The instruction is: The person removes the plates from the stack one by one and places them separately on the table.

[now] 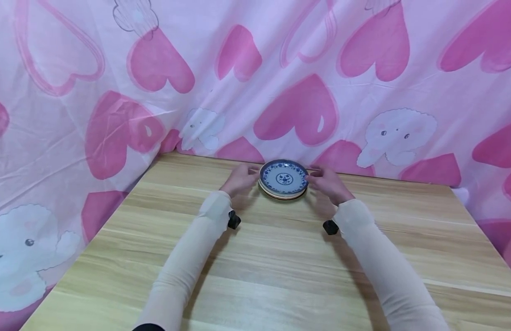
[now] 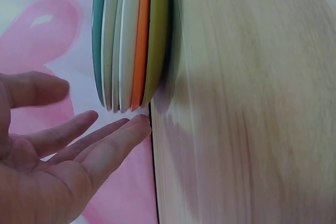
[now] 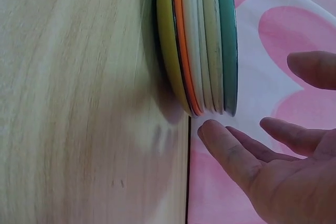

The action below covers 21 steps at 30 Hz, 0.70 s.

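Observation:
Near the table's back edge stands a stack of plates [image 1: 283,180], the top one white with a blue floral pattern. Seen from the side in the left wrist view, the stacked plates [image 2: 128,40] show teal, cream, white, orange and yellow edges. My left hand [image 1: 241,179] is at the stack's left side, and my right hand [image 1: 327,183] is at its right. In the left wrist view the left hand [image 2: 63,161] has its fingers extended, just short of the rims. Likewise, the right hand [image 3: 278,156] holds its fingers out with a small gap to the plates.
The wooden table [image 1: 255,271] stretches forward to a pink curtain [image 1: 222,82] printed with hearts and white animals, which hangs behind it and along the left. A small black device [image 1: 234,220] sits at the left wrist, another black device [image 1: 330,227] at the right.

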Tool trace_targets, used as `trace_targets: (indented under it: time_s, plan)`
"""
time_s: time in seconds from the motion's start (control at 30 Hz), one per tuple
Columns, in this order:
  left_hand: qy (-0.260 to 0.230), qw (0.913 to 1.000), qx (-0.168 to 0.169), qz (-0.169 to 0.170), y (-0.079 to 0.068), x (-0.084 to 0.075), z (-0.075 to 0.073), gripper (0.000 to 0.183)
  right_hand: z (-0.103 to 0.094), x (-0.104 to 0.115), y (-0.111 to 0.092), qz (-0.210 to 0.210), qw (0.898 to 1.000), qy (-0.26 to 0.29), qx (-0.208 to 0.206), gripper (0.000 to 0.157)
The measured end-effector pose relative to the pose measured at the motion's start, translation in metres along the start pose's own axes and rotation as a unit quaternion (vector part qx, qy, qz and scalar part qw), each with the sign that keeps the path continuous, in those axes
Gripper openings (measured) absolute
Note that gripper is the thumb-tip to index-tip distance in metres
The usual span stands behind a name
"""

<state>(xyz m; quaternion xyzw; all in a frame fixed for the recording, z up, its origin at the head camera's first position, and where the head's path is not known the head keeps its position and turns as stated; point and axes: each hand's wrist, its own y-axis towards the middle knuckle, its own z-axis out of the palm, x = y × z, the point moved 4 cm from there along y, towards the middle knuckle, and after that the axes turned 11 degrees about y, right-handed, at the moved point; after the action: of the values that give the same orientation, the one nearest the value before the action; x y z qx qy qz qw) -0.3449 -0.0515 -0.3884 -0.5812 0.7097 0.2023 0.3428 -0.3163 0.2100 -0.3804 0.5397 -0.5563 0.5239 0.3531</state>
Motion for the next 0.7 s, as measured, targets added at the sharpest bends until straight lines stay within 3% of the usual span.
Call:
trace_targets:
  time_s: [0.4, 0.7]
  plan:
    - [-0.016, 0.9998, -0.011, -0.008, 0.0027, -0.0015, 0.0068, 0.049, 0.0059, -0.003, 0.0031, 0.005, 1.0, 0.004, 0.001, 0.065]
    - [0.015, 0.9996, -0.023, -0.002, 0.0038, -0.0059, 0.0079, 0.047, 0.0086, -0.0047, 0.007, 0.006, 1.0, -0.008, -0.01, 0.066]
